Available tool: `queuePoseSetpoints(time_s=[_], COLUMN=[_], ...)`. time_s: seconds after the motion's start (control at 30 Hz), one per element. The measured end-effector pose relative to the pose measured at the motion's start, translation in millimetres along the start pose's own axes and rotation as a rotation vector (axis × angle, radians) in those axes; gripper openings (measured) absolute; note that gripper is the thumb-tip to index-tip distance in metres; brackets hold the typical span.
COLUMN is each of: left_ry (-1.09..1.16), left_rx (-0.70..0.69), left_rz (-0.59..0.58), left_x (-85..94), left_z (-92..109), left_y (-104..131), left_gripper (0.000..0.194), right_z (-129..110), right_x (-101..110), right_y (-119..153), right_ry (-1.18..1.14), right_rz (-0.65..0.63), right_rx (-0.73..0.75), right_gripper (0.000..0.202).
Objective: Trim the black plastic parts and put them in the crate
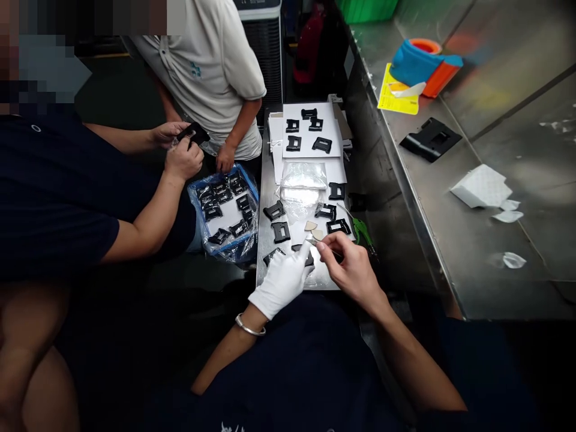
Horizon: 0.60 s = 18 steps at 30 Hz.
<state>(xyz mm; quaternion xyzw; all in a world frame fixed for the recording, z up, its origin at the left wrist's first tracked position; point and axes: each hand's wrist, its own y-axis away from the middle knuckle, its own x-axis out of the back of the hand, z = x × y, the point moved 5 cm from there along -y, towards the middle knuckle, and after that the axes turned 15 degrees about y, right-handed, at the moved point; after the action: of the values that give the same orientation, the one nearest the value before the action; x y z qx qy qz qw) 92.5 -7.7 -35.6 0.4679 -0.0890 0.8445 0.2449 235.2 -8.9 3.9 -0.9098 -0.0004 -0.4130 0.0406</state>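
My left hand (283,277), in a white glove, is closed over the near end of the metal table (326,280), its fingertips meeting at something small I cannot make out. Bare, my right hand (350,262) pinches right beside those fingertips; what lies between its thumb and finger is too small to name. Just beyond the fingers are small beige pieces (310,226). Several black plastic parts lie around, among them one on the left (281,232) and one on the right (338,227). Green-handled pliers (361,231) rest at the table's right edge.
Farther back, a white sheet (308,150) bears several black parts, with clear plastic bags (304,176) nearer. A blue crate (228,243) of wrapped parts stands left, beside two people. The right steel counter (490,264) holds a tape dispenser (416,63), a black part (431,139) and crumpled paper (481,186).
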Motion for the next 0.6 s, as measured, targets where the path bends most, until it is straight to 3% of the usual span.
queuePoseSetpoints(time_s=[0.1, 0.27, 0.37, 0.5, 0.6], left_ry=[-0.071, -0.022, -0.066, -0.035, 0.090], left_rx=[-0.008, 0.021, 0.048, 0.036, 0.053], left_rz=[0.002, 0.090, 0.056, 0.024, 0.059], left_x=[-0.5, 10.3, 9.8, 7.9, 12.3], left_z=[4.5, -2.7, -3.8, 1.9, -1.9], left_y=[-2.6, 1.2, 1.9, 0.8, 1.8], left_gripper=[0.051, 0.076, 0.081, 0.076, 0.081], right_z=[1.5, 15.9, 6.0, -10.9, -2.7], right_x=[-6.4, 6.4, 10.5, -0.8, -2.9], right_y=[3.1, 6.6, 8.1, 10.5, 12.2], right_ry=[0.199, 0.511, 0.503, 0.620, 0.663], right_rz=[0.011, 0.191, 0.308, 0.326, 0.305], right_rx=[0.030, 0.042, 0.201, 0.478, 0.508], right_gripper=[0.022, 0.021, 0.013, 0.017, 0.022])
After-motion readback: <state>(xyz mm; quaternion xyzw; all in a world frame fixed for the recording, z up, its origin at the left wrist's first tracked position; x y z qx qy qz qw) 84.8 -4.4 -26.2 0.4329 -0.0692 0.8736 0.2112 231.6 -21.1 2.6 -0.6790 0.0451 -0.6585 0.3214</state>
